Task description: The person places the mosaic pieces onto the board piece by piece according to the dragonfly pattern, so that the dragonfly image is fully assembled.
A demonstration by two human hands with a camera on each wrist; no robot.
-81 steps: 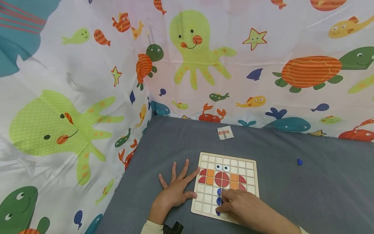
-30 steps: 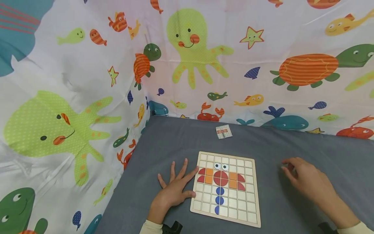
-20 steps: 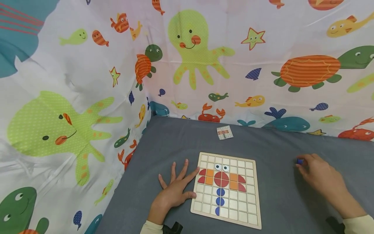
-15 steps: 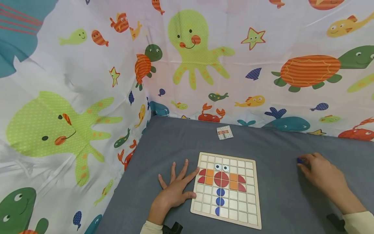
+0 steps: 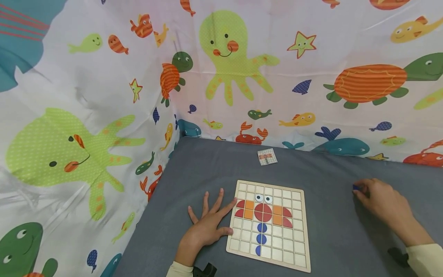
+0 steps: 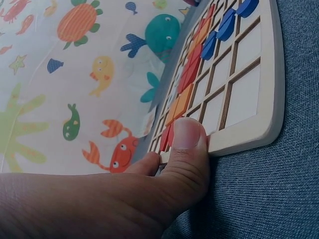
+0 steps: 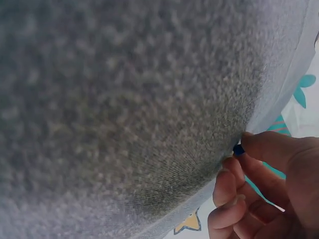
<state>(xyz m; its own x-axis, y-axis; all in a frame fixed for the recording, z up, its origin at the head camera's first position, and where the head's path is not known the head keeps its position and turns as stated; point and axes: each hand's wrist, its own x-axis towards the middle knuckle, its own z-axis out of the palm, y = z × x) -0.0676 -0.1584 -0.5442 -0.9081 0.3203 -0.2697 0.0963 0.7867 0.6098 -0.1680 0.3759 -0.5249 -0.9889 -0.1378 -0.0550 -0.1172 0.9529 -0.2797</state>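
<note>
On the grey cloth, my right hand pinches a small blue piece between thumb and index finger; the right wrist view shows the blue piece at the fingertips, close to the cloth. My left hand lies with fingers spread at the left edge of the wooden grid board. In the left wrist view its thumb rests on the board's rim. Red quarter pieces, orange squares and two eye pieces sit in the grid. Blue pieces run down the middle, the lowest a single one.
A small card printed with a similar grid pattern lies behind the board. Grey cloth covers the table. A sea-animal printed curtain hangs at the back and left.
My right hand has gone from the board's lower middle rightward to the loose blue piece and taken hold of it. The left hand stays at the board's edge.
</note>
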